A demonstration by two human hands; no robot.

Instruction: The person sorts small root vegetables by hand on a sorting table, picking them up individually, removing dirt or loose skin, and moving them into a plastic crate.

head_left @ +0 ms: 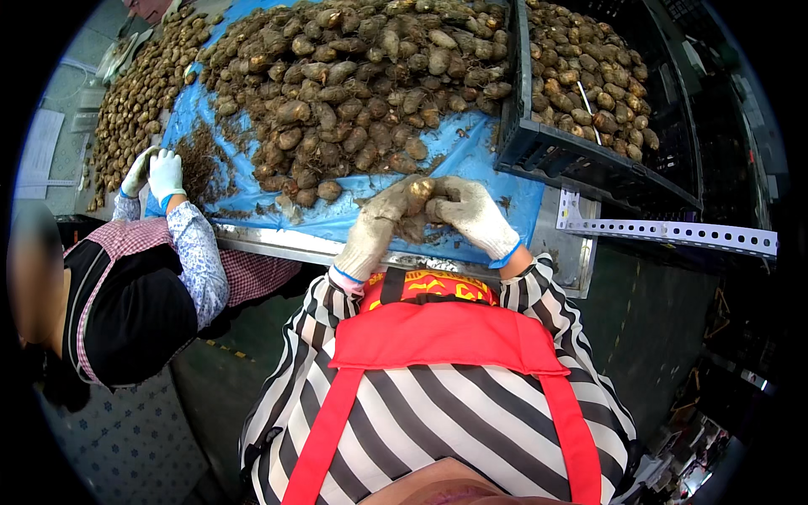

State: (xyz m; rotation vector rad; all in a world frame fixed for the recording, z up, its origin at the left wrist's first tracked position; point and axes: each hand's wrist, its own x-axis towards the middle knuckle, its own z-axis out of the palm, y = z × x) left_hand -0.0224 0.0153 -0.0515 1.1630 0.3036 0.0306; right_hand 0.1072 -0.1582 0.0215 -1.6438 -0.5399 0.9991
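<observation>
In soiled white knit gloves, both my hands meet over the near edge of the table. My left hand (379, 214) grips a small taro corm (420, 188), its pale yellowish end turned up. Against the corm's right side are the bent fingers of my right hand (470, 205); the glove hides their exact grip. Just beyond lies a large heap of brown, hairy taro corms (353, 95) on a blue plastic sheet (467, 151). Loose dirt and root fibres sit on the sheet beneath my hands.
A black plastic crate (555, 148) at the right holds more corms. Below it runs a perforated white metal strip (669, 228). On the left, a co-worker's gloved hands (165, 173) work beside another corm pile (136, 107). A metal rim (284, 246) edges the table.
</observation>
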